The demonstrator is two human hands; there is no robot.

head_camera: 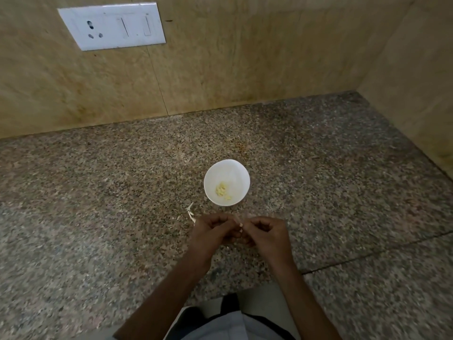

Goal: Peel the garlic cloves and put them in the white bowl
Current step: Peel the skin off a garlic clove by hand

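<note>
Setting: a speckled granite table point(98, 192) is running back to a beige tiled wall point(220, 57), which is turning a corner at the right.
Wall fitting: a white switch and socket plate point(111, 25) is sitting high on the wall at the left.
White bowl point(232, 171): it is standing upright on the table, just beyond the hands, and is holding a few pale yellow peeled cloves point(221, 188) at its bottom.
Left hand point(210, 233): its fingers are curling inward and pinching the garlic clove point(239, 223) from the left.
Right hand point(268, 233): its fingers are curling too, pinching the same clove from the right.
Garlic clove: only a pale bit is showing between the fingertips of the two hands, above the table and near the bowl's front edge.
Peel scraps point(190, 212): thin whitish strips are lying on the table just left of the left hand.
</note>
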